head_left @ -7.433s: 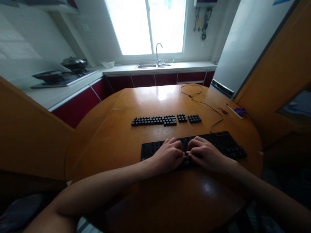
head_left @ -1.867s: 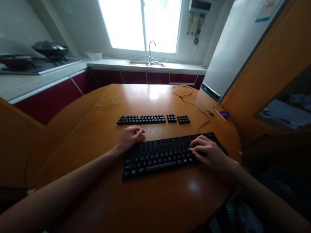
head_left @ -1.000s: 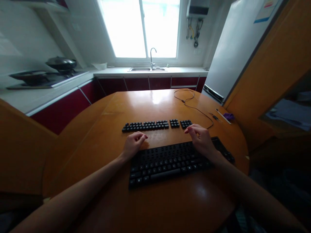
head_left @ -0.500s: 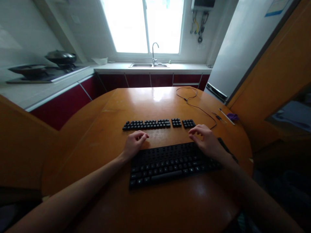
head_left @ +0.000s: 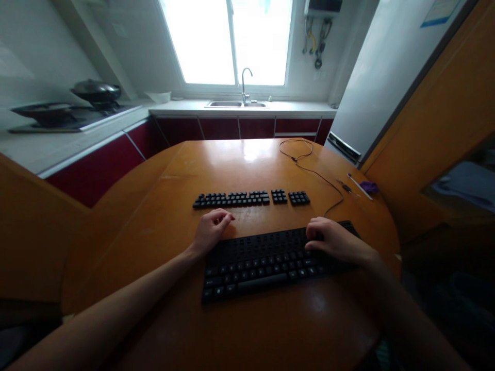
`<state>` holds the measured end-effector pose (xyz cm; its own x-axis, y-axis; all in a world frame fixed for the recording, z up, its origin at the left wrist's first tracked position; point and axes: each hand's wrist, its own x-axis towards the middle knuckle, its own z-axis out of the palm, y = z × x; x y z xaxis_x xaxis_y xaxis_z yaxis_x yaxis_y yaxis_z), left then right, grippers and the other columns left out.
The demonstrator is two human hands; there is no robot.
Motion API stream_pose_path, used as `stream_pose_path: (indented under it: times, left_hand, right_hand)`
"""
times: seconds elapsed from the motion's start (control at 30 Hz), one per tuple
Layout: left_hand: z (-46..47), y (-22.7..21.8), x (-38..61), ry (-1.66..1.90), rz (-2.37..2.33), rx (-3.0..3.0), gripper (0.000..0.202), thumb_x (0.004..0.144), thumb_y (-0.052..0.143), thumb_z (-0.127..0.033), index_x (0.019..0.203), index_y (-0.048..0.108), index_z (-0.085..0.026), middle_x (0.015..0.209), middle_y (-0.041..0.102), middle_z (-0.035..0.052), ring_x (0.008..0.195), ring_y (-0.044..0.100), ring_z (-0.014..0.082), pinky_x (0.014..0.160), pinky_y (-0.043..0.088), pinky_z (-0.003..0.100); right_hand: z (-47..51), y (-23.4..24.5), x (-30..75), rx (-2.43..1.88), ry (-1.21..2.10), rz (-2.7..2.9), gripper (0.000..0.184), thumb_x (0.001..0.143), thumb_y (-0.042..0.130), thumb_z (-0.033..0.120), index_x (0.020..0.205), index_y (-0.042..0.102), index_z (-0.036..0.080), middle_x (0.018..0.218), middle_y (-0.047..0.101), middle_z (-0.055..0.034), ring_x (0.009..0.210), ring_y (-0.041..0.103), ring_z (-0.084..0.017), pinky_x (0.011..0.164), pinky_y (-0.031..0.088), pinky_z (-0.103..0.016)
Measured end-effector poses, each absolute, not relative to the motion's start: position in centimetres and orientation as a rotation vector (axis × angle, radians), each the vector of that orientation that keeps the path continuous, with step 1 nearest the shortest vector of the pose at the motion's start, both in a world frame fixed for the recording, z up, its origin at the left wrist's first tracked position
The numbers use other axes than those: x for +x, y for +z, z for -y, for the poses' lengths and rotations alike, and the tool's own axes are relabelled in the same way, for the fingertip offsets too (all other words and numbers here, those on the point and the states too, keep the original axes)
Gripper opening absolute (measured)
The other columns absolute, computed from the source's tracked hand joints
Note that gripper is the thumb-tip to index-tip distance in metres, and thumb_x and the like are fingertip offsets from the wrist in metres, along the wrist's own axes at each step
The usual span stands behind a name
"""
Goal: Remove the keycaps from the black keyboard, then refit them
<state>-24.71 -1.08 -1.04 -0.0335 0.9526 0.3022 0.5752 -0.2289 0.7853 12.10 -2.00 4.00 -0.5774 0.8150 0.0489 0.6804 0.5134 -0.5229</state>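
On the table, a black keyboard lies slightly askew. Keycaps fill its nearer rows, while its farther rows show bare switch positions. Over its right part, my right hand has thumb and fingers curled down towards the board; anything between the fingertips is hidden. My left hand rests by the far left corner of the keyboard, fingers loosely curled in, with nothing seen in them. Beyond both hands stand loose black keycaps: a long block, a smaller group and another group on the right.
A black cable runs from the keyboard to a loop at the table's far right. A small thin tool, a white stick and a purple cloth lie at the right edge. Behind are a sink and stove.
My right hand has come down and nearer, from beside the right keycap group to the keyboard's right part, its fingers curling in more. My left hand has stayed in about the same place.
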Motion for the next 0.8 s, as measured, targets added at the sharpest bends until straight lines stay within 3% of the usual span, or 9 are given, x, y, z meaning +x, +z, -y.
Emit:
stream_pose_path:
  times: [0.13, 0.4, 0.6, 0.8]
  left_hand:
    - [1.1, -0.7, -24.6, 1.167, -1.594, 1.804, 0.031, 0.086, 0.058, -0.043, 0.076, 0.074, -0.018, 0.079, 0.072, 0.0044, 0.067, 0.058, 0.0166, 0.06, 0.041, 0.027]
    - [1.4, -0.9, -24.7, 1.164, -1.592, 1.807, 0.032, 0.088, 0.057, -0.042, 0.076, 0.074, -0.018, 0.078, 0.071, 0.004, 0.066, 0.058, 0.0163, 0.061, 0.041, 0.027]
    - [1.3, -0.9, -24.8, 1.155, -1.576, 1.792, 0.031, 0.088, 0.058, -0.043, 0.077, 0.074, -0.018, 0.08, 0.071, 0.0043, 0.068, 0.058, 0.0167, 0.061, 0.041, 0.027]
    - [1.4, -0.7, -24.8, 1.13, -1.561, 1.797, 0.032, 0.088, 0.058, -0.043, 0.076, 0.073, -0.018, 0.082, 0.072, 0.0052, 0.072, 0.061, 0.0185, 0.064, 0.044, 0.029]
  right_hand:
    - [1.4, 3.8, 12.0, -1.234, 0.589, 2.23, 0.011, 0.091, 0.067, 0.026, 0.082, 0.065, 0.02, 0.083, 0.064, -0.0025, 0.08, 0.059, -0.018, 0.074, 0.045, -0.032]
    - [1.8, 3.4, 12.9, -1.315, 0.697, 2.513, 0.025, 0.076, 0.082, 0.022, 0.068, 0.058, 0.02, 0.074, 0.061, 0.0013, 0.067, 0.056, -0.015, 0.061, 0.04, -0.027]
    - [2.2, 3.3, 12.5, -1.467, 0.542, 2.571, 0.029, 0.071, 0.086, 0.024, 0.065, 0.058, 0.021, 0.073, 0.062, -0.0008, 0.069, 0.056, -0.018, 0.061, 0.036, -0.028]
    - [1.3, 3.8, 13.1, -1.29, 0.652, 2.489, 0.022, 0.082, 0.077, 0.027, 0.071, 0.059, 0.021, 0.074, 0.062, 0.0006, 0.068, 0.056, -0.016, 0.063, 0.039, -0.027]
